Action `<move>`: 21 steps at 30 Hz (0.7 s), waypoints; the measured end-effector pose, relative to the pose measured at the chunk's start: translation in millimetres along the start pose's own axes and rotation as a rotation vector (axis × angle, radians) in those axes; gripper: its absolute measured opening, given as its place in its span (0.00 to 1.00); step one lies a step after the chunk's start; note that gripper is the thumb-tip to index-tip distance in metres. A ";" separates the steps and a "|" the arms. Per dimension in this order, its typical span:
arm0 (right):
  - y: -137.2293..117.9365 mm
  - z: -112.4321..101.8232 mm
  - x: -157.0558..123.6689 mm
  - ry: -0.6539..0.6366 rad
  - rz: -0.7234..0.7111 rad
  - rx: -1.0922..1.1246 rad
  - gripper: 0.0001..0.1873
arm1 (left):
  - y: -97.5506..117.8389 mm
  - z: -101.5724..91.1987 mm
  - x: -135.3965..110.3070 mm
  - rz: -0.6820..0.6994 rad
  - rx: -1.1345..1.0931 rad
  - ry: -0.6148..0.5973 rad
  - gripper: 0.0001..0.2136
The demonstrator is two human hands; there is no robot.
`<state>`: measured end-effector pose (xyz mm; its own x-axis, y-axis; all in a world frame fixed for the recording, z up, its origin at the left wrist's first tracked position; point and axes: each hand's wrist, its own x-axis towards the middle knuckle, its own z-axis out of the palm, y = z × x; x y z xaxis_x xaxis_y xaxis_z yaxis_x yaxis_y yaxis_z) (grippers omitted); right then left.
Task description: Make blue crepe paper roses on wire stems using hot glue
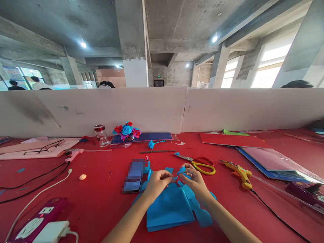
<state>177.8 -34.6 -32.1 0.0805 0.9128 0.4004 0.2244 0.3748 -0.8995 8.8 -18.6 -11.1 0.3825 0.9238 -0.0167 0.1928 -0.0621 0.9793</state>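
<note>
At red table [96, 209]: two hands [160, 180] [194, 179], right pinching blue scrap [181, 170]; one scissors [204, 167].

Scrawl [135, 52] on pillar [134, 74] and distant green sign [159, 76] are illegible.

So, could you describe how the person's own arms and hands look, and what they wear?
The left hand and the right hand wear no gloves. The left forearm and right forearm show no sleeve, watch or bracelet. I see no ring, but the fingers are small here and partly hidden.
</note>
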 end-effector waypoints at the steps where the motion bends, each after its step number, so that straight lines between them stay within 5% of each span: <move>1: 0.5 0.0 0.2 -0.001 0.001 0.003 0.09 | -1.0 0.3 0.4 0.006 0.005 -0.002 0.10; 21: -3.0 1.4 -0.9 0.011 0.057 0.111 0.09 | 5.3 4.3 -7.6 0.324 0.270 0.054 0.09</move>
<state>175.7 -36.3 -30.1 0.1013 0.9313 0.3499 0.1100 0.3391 -0.9343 10.7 -27.6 -6.6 0.4158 0.8584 0.3006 0.3032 -0.4424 0.8440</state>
